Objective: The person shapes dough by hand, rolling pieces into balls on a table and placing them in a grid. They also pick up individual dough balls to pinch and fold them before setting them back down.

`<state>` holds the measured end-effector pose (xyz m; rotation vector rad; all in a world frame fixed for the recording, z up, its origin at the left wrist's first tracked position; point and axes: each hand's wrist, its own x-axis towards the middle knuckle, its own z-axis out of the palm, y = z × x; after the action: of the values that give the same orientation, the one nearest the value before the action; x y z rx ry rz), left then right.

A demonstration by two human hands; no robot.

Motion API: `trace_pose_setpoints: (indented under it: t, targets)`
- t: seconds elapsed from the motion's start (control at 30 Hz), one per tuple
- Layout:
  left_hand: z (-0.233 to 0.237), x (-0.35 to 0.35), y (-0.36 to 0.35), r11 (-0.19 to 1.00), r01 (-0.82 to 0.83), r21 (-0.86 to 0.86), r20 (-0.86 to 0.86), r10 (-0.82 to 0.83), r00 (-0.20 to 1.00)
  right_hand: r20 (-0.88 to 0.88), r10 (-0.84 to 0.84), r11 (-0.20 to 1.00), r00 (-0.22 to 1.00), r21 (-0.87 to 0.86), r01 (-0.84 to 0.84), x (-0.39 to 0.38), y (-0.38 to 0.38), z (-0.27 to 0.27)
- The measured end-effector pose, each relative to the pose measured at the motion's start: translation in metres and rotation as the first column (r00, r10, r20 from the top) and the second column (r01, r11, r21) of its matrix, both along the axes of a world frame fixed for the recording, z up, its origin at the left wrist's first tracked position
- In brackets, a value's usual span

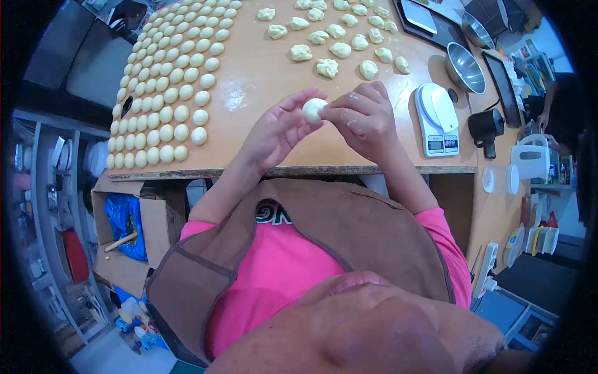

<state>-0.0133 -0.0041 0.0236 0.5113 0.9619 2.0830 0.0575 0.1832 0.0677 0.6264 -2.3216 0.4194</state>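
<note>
I see a broad wooden table (252,56) spreading beneath the fingers (356,103), its near edge dark and worn just this side of them. Well to their left, grey shelving (56,218) stands crowded, with a big dark panel (47,56) beyond it. Pale floor (112,360) shows down behind them on that side. A narrower wooden counter (498,218) runs off to their right, everything under cool, bluish light.

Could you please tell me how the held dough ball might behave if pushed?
The dough ball probably feels soft, as nearby dough pieces look lumpy and creased. Its nearly round shape suggests it could roll. White residue on the right hand hints at possible tackiness.
</note>
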Motion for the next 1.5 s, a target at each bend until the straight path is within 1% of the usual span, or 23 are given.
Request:
trace_pose_setpoints:
  t: [0.03,0.07,0.2,0.27,0.37,0.5,0.57,0.6,0.67,0.7,0.77,0.8,0.87,0.9,0.93,1.0,1.1,1.2,1.23,1.3,1.37,1.4,1.5]
  targets:
    - [0.001,-0.003,0.001,0.990,0.098,0.104,0.256,-0.122,0.959,-0.062,-0.017,1.000,0.998,0.017,0.018,-0.002,0.000,0.000]
    - [0.002,-0.005,0.001,0.959,0.164,0.229,0.478,-0.257,0.840,-0.124,-0.032,0.999,0.992,0.032,0.036,-0.005,0.000,-0.001]
    - [-0.010,-0.008,0.001,0.964,0.100,0.248,0.465,-0.209,0.860,-0.152,-0.084,0.997,0.985,-0.011,0.083,-0.012,-0.003,-0.008]
    - [-0.002,-0.002,0.006,0.986,-0.053,0.158,0.335,-0.003,0.942,-0.164,-0.088,0.996,0.983,-0.037,0.083,-0.010,-0.007,-0.007]
    - [-0.002,0.001,0.009,0.989,-0.086,0.119,0.211,0.060,0.976,-0.198,-0.090,0.995,0.976,0.020,0.096,-0.007,0.000,-0.008]
    - [0.003,-0.004,0.005,0.995,-0.038,0.094,0.081,0.030,0.996,-0.211,-0.061,0.994,0.976,-0.105,0.040,-0.002,0.002,0.003]
    - [0.002,-0.009,0.000,0.996,0.027,0.082,-0.115,-0.018,0.993,-0.109,-0.101,0.966,0.989,-0.250,0.071,-0.001,-0.004,0.014]
    - [0.005,-0.010,-0.001,0.996,0.026,0.082,-0.113,-0.017,0.993,-0.106,-0.100,0.966,0.989,-0.250,0.071,-0.002,-0.003,0.013]
    - [0.012,-0.012,-0.003,1.000,0.009,-0.002,-0.301,-0.009,0.953,-0.074,0.065,0.982,0.995,-0.170,-0.077,-0.005,0.003,0.010]
    - [0.013,-0.012,-0.002,1.000,0.007,0.000,-0.304,-0.006,0.953,-0.076,0.067,0.983,0.995,-0.168,-0.079,-0.004,0.004,0.010]
    - [0.015,-0.010,0.000,0.986,0.085,0.145,0.064,-0.095,0.993,-0.111,0.009,0.999,0.994,-0.030,-0.012,-0.004,0.004,0.008]
    - [0.010,-0.011,-0.001,0.986,0.082,0.146,0.062,-0.092,0.994,-0.112,0.012,1.000,0.994,-0.028,-0.015,-0.005,0.003,0.006]
    - [-0.003,-0.013,-0.001,0.964,0.181,0.195,0.300,-0.234,0.925,-0.184,-0.021,1.000,0.983,-0.010,0.019,-0.011,-0.001,0.001]
    - [-0.001,-0.009,0.001,0.980,0.103,0.171,0.312,-0.153,0.938,-0.187,-0.018,1.000,0.982,-0.009,0.017,-0.012,-0.003,-0.001]
    - [-0.003,-0.008,0.002,0.980,0.099,0.172,0.313,-0.150,0.938,-0.184,-0.046,0.999,0.982,-0.025,0.042,-0.011,-0.006,-0.003]
    - [-0.007,-0.004,0.004,0.992,-0.083,0.097,0.234,0.058,0.970,-0.173,-0.073,0.997,0.982,-0.041,0.067,-0.010,-0.008,-0.004]
    - [0.000,0.002,0.008,0.987,-0.149,0.058,0.135,0.140,0.981,-0.230,-0.047,0.997,0.972,0.043,0.059,-0.009,-0.008,-0.003]
    - [0.006,0.004,0.005,0.989,-0.133,0.061,0.020,0.132,0.991,-0.248,-0.072,0.997,0.966,0.008,0.077,-0.003,-0.008,0.000]
    - [0.005,0.001,0.003,0.989,-0.133,0.062,0.021,0.132,0.991,-0.256,-0.116,0.991,0.960,-0.087,0.097,-0.003,-0.010,0.003]
    - [0.003,-0.007,-0.004,0.998,-0.062,0.000,-0.257,0.060,0.965,-0.257,-0.158,0.977,0.954,-0.180,0.113,-0.004,-0.012,0.009]
    - [0.011,-0.010,-0.010,0.998,-0.052,-0.028,-0.333,0.040,0.942,-0.108,0.032,0.981,0.994,-0.185,-0.052,-0.008,-0.011,0.011]
    - [0.015,-0.011,-0.011,0.998,-0.043,-0.055,-0.412,0.016,0.911,-0.108,0.032,0.982,0.994,-0.184,-0.052,-0.007,-0.010,0.011]
    - [0.014,-0.004,-0.006,0.995,-0.020,0.094,-0.270,0.045,0.962,-0.117,0.033,0.999,0.993,-0.035,-0.037,-0.005,-0.007,0.011]
